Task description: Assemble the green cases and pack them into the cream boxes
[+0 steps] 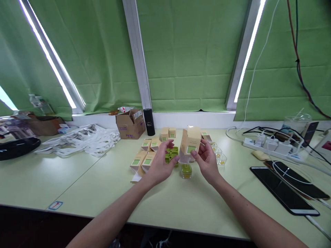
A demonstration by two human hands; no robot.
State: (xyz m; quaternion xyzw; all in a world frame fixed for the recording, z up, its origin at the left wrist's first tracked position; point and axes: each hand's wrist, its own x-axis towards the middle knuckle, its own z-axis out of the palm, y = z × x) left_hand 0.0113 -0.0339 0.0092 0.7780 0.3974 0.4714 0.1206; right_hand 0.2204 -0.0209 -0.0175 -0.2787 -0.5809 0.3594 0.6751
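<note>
My right hand [209, 161] grips a small beige box [193, 139] by its lower right side; its top flap stands up, and a green square marks its front. My left hand [162, 163] is to the left of that box, fingers apart, holding nothing. Between the hands, a clear jar with a green lid [186, 171] rests on the table. Several green lids [172, 152] sit just behind my left hand. More beige boxes [138, 161] stand to its left, and clear jars [221, 159] are at the right, partly behind my right hand.
At the back stand a cardboard box [131, 124] and a black cylinder [149, 122]. White straps [85, 139] lie in a pile on the left. On the right are a power strip [269, 147], cables and two phones [284, 189]. The table's front edge [103, 217] is nearest me.
</note>
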